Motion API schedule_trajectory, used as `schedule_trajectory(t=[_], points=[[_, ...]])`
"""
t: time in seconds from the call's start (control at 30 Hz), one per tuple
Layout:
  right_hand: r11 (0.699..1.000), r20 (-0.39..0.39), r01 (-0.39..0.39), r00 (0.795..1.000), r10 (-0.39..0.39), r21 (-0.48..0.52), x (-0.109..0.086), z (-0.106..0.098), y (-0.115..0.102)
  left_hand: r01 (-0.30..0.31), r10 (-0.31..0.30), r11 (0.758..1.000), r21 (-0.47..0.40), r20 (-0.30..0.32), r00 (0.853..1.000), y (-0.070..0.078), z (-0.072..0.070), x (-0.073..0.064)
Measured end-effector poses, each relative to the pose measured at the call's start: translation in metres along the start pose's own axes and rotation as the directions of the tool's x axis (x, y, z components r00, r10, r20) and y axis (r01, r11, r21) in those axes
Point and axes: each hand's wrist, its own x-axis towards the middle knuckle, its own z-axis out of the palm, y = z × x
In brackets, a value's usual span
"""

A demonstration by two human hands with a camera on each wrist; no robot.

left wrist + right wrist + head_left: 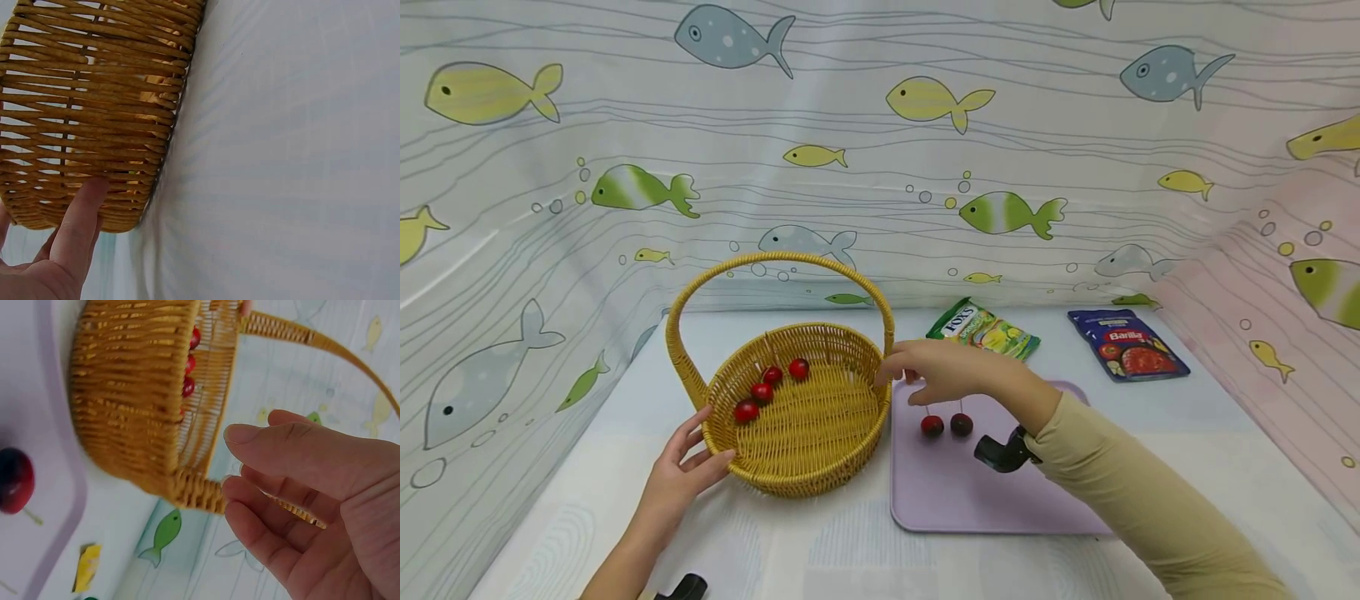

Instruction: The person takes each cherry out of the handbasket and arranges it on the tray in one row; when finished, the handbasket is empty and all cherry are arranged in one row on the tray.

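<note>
A yellow wicker basket [805, 479] with a tall hooped handle [778, 257] stands left of centre, with several red cherries [747, 410] at its left inside. My left hand [679, 475] touches the basket's left side near the rim. In the left wrist view one extended finger [81, 225] lies against the woven wall. My right hand [951, 371] is beside the handle's right foot, fingers loosely bent, thumb apart, nothing held. In the right wrist view, the handle's base [200, 492] passes behind its fingertips. Two dark red cherries [932, 426] with stems lie below that hand.
A lilac tray [940, 512] beneath my right forearm bears the two cherries. Behind it lie a green Fox's candy bag [985, 327] and a blue Barilla pouch [1127, 344]. A fish-patterned curtain [880, 200] hangs behind the table.
</note>
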Motion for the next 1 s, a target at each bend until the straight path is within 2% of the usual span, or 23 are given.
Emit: schedule_trajectory(t=[0.13,0.33,0.57,1.0], points=[[0.999,0.034,0.042,0.999,-0.042,0.001,0.019,-0.003,-0.010,0.001,-0.001,1.000,-0.007,-0.001,1.000,0.000,0.000,0.000],[0.999,0.080,0.054,0.995,-0.054,0.006,0.044,-0.002,-0.020,-0.001,0.001,1.000,-0.019,0.005,1.000,-0.001,0.000,0.001],[0.995,0.117,0.102,0.988,-0.102,0.011,0.072,0.001,-0.026,0.012,-0.012,1.000,-0.005,0.000,1.000,-0.003,0.000,0.002],[0.997,0.151,0.073,0.986,-0.072,-0.003,0.122,0.012,-0.019,0.003,-0.003,1.000,-0.026,0.010,1.000,-0.003,0.000,0.003]])
